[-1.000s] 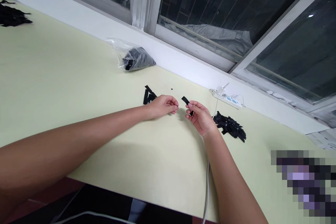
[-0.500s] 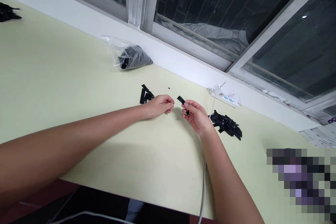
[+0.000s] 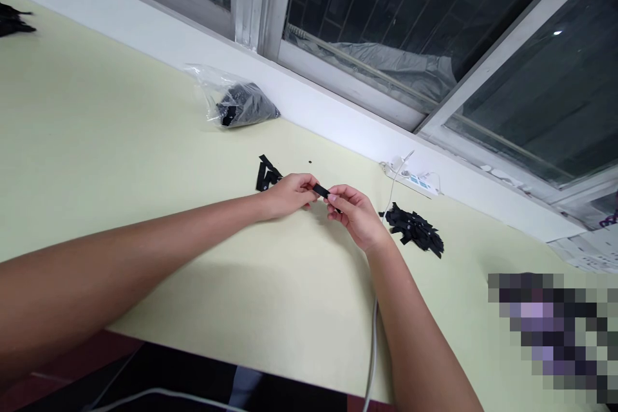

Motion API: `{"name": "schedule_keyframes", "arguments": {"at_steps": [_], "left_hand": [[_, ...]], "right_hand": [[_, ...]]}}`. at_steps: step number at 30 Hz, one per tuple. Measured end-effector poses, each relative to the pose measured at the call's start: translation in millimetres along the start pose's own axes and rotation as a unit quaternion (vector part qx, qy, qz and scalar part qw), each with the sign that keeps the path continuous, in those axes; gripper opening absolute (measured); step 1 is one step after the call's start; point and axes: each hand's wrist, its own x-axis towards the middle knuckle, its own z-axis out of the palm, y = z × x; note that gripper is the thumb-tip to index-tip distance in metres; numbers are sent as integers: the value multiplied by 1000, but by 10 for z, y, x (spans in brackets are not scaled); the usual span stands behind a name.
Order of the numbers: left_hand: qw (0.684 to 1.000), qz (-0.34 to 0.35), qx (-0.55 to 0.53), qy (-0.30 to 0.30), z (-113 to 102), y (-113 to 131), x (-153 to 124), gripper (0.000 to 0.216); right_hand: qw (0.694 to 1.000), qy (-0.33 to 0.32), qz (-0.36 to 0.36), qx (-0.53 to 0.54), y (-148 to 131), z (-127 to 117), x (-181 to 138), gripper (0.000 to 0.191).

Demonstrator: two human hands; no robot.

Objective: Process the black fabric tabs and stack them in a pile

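Observation:
A short black fabric strip (image 3: 320,190) spans the small space between my two hands. My right hand (image 3: 356,214) is closed in a pinch on its right part, with the thumb on top. The strip's left end meets the fingertips of my left hand (image 3: 293,194), whose thumb and fingers are pinched together; whatever lies between them is hidden. Just behind my left hand lie several loose black strips (image 3: 262,175), partly covered by it. To the right of my right hand sits a larger pile of black strips (image 3: 416,230) with small shiny spots.
A clear plastic bag (image 3: 248,106) of black pieces lies near the wall. A small dark disc (image 3: 309,161) rests beyond my hands. A white power strip (image 3: 411,180) stands at the back, and a pale cable (image 3: 374,335) runs beneath my right forearm. More black material (image 3: 14,20) lies far left.
My right hand has moved slightly left with the black strip, bringing its end from apart to against my left fingertips. My left hand has stayed nearly still.

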Motion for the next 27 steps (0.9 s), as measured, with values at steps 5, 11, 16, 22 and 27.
{"name": "schedule_keyframes", "arguments": {"at_steps": [5, 11, 16, 22, 27], "left_hand": [[999, -18, -42, -3, 32, 52, -25, 16], [999, -10, -27, 34, 23, 25, -17, 19], [999, 2, -18, 43, 30, 17, -19, 21], [999, 16, 0, 49, 34, 17, -21, 22], [995, 77, 43, 48, 18, 6, -20, 18]], "right_hand": [[998, 3, -32, -58, 26, 39, 14, 27], [995, 32, -39, -82, 57, 47, 49, 29], [992, 50, -45, -109, 76, 30, 63, 30], [987, 66, -66, -130, 95, 34, 78, 29], [984, 78, -69, -142, 118, 23, 93, 30]]}}
